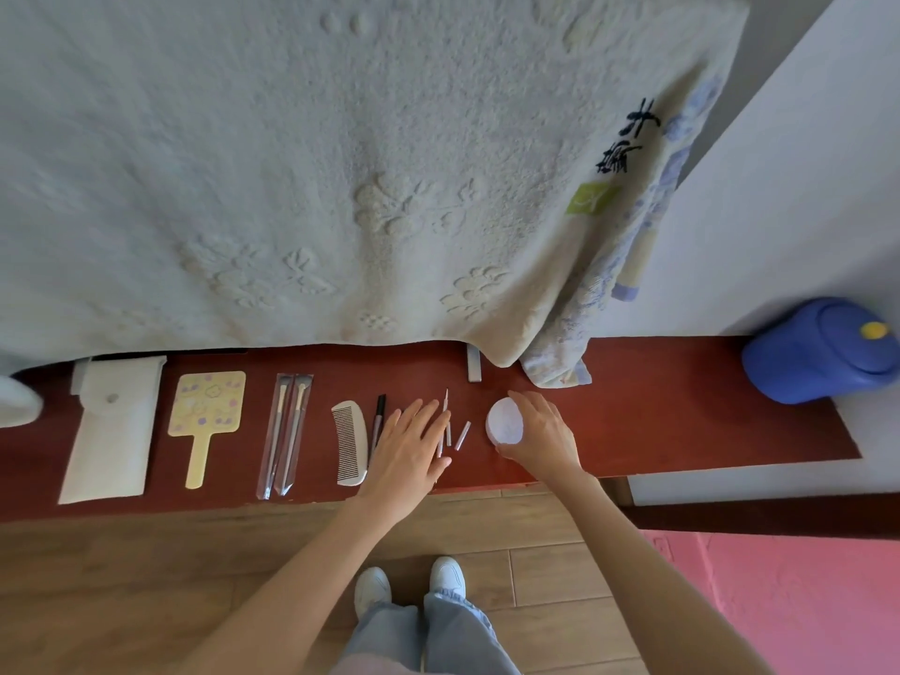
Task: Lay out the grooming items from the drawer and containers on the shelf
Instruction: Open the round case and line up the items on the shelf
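A row of grooming items lies on the dark red shelf: a white pouch, a yellow hand mirror, two wrapped brushes, a white comb and a black pen-like stick. My left hand rests flat with fingers spread over several thin pale sticks. My right hand grips a small round translucent jar from the side, right of the sticks.
A large cream towel hangs over the shelf's back, a patterned cloth at its right end. A blue lidded container stands at the far right. Wooden floor and a pink mat lie below.
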Tool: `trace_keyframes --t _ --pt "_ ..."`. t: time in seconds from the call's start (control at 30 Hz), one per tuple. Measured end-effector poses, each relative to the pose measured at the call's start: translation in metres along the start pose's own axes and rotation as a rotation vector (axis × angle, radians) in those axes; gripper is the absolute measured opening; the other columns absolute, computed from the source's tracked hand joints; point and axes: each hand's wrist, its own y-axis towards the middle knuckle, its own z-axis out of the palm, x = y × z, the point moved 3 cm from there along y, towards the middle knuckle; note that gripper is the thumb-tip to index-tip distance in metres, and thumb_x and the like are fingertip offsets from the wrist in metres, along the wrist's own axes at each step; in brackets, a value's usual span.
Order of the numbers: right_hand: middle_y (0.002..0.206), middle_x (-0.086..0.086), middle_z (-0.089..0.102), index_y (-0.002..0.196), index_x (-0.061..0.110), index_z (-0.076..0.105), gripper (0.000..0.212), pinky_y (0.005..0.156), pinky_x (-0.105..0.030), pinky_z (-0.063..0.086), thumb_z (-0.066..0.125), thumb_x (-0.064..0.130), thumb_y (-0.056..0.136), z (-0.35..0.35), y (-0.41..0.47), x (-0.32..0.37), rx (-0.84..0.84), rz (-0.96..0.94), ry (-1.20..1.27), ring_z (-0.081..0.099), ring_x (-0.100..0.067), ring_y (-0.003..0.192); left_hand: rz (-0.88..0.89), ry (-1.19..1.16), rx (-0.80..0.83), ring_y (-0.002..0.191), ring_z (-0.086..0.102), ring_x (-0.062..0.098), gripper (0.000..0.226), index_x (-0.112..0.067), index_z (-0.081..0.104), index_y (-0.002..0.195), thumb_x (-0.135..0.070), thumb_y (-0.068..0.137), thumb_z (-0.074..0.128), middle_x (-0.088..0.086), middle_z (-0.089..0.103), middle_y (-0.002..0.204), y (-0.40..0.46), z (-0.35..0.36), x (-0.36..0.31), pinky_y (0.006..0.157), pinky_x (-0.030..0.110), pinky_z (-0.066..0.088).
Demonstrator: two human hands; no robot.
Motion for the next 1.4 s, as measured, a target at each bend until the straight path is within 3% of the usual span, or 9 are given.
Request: trace_keyframes --t 0.13,0.27,0.33,0.5,0.63,0.83,1.0,1.17,1.4 --pt "0.138 0.003 0.047 0.139 0.026 0.041 0.083 0.097 -0.039 0.042 0.077 0.045 0.067 -0.029 -0.006 0.015 -0.007 0.093 0.286 0.047 -0.021 0.123 -0.029 -0.153 -0.056 0.130 0.046 0.031 0.075 -0.009 0.046 0.139 -0.034 0.075 0.078 0.014 0.045 0.142 0.009 -0.037 -0.001 0.105 0.041 0.037" --pt "0.119 0.009 0.057 0.131 0.030 0.049 0.073 0.092 -0.033 0.049 0.081 0.041 0.066 -0.074 -0.019 0.046 -0.017 0.022 0.588 0.055 -0.012 0.110 -0.053 -0.418 -0.045 0.142 0.024 0.016 0.088 -0.019 0.026 0.149 -0.041 0.078 0.073 0.002 0.024 0.155 0.015 -0.086 -0.006 0.113 0.024 0.017" --pt "0.115 0.013 0.058 0.129 0.031 0.051 0.068 0.090 -0.029 0.049 0.081 0.039 0.069 -0.102 -0.030 0.068 -0.001 -0.032 0.706 0.057 -0.005 0.105 -0.062 -0.560 -0.022 0.141 0.022 0.007 0.094 -0.026 0.023 0.149 -0.044 0.074 0.076 -0.007 0.023 0.154 0.020 -0.115 -0.014 0.114 0.023 0.019" --pt "0.109 0.011 0.063 0.124 0.037 0.055 0.069 0.088 -0.027 0.051 0.078 0.052 0.061 -0.173 -0.059 0.121 0.008 -0.190 0.855 0.062 -0.004 0.100 -0.029 -0.907 -0.069 0.126 0.042 -0.005 0.092 -0.037 0.032 0.143 -0.034 0.067 0.084 -0.024 0.038 0.140 0.028 -0.194 -0.041 0.103 0.021 0.039" --pt "0.108 0.010 0.064 0.121 0.037 0.057 0.067 0.081 -0.024 0.051 0.076 0.056 0.059 -0.220 -0.083 0.152 0.005 -0.296 0.892 0.064 -0.004 0.098 0.039 -0.963 -0.228 0.118 0.053 0.000 0.080 -0.031 0.045 0.137 -0.024 0.068 0.085 -0.016 0.050 0.133 0.027 -0.257 -0.060 0.092 0.019 0.048" --pt "0.114 0.003 0.066 0.123 0.028 0.058 0.064 0.085 -0.030 0.055 0.074 0.050 0.065 -0.255 -0.107 0.173 0.053 -0.429 0.928 0.066 -0.010 0.102 0.056 -1.031 -0.349 0.113 0.057 0.003 0.075 -0.028 0.052 0.128 -0.022 0.062 0.088 -0.014 0.059 0.123 0.009 -0.302 -0.072 0.084 0.021 0.052" --pt "0.115 -0.005 0.065 0.122 0.027 0.058 0.055 0.083 -0.035 0.056 0.078 0.031 0.070 -0.263 -0.117 0.180 0.132 -0.486 0.954 0.068 -0.020 0.100 0.070 -1.030 -0.348 0.112 0.059 0.007 0.073 -0.025 0.054 0.125 -0.019 0.061 0.088 -0.013 0.061 0.120 -0.004 -0.312 -0.073 0.086 0.027 0.054" --pt "0.111 -0.006 0.066 0.113 0.028 0.063 0.059 0.077 -0.031 0.056 0.081 0.035 0.058 -0.257 -0.120 0.181 0.138 -0.495 0.965 0.069 -0.021 0.095 0.043 -1.044 -0.323 0.111 0.061 0.012 0.071 -0.026 0.057 0.120 -0.014 0.059 0.090 -0.008 0.064 0.116 -0.010 -0.307 -0.070 0.086 0.034 0.056" --pt "0.113 -0.011 0.064 0.115 0.025 0.061 0.060 0.074 -0.031 0.055 0.078 0.034 0.059 -0.250 -0.115 0.169 0.158 -0.477 1.053 0.068 -0.025 0.097 0.032 -1.110 -0.340 0.110 0.061 0.013 0.070 -0.026 0.057 0.115 -0.018 0.055 0.091 -0.008 0.062 0.118 -0.008 -0.298 -0.072 0.083 0.033 0.056"
